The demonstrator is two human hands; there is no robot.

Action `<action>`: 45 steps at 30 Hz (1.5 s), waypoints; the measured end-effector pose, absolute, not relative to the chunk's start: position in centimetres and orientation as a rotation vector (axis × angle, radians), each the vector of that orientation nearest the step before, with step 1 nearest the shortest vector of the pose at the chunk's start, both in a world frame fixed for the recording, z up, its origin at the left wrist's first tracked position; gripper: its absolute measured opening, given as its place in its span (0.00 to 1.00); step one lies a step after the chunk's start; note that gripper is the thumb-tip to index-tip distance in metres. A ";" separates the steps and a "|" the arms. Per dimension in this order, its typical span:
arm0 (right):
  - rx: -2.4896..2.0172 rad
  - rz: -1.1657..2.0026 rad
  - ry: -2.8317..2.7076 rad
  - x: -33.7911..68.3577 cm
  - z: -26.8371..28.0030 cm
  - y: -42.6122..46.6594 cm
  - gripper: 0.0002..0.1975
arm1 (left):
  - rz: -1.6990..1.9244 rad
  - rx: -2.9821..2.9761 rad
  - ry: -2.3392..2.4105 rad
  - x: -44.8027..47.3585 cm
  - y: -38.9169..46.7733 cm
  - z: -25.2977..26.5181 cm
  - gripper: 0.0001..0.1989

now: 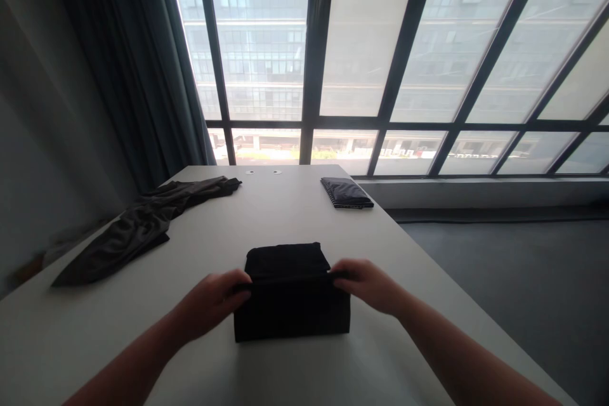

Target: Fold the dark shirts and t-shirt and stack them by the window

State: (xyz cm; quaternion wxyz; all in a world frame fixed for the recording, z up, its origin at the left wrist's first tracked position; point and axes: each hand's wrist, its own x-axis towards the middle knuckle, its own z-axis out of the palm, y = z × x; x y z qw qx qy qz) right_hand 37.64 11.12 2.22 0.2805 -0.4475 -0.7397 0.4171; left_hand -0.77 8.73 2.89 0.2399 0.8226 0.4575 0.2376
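Note:
A black garment [292, 311], folded into a compact rectangle, is on the white table [285, 374] in front of me. Its near part is lifted in a straight fold, with the far part [285, 260] lying behind it. My left hand [214, 298] pinches the left end of that fold between thumb and fingers. At the right end, my right hand [364, 282] grips the same edge in a similar pinch. The cloth is too dark to tell what kind of garment it is.
A dark, loosely spread garment [137, 222] lies along the table's left side. Near the far right edge sits a small stack of folded cloth [346, 193], grey and striped. Two round fittings are set into the far tabletop. A curtain [128, 63] and large windows stand beyond.

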 end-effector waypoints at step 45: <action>-1.681 0.213 -2.058 31.8 -3.1 22.3 0.19 | 0.734 2.227 1.834 3.0 21.5 -2.9 0.12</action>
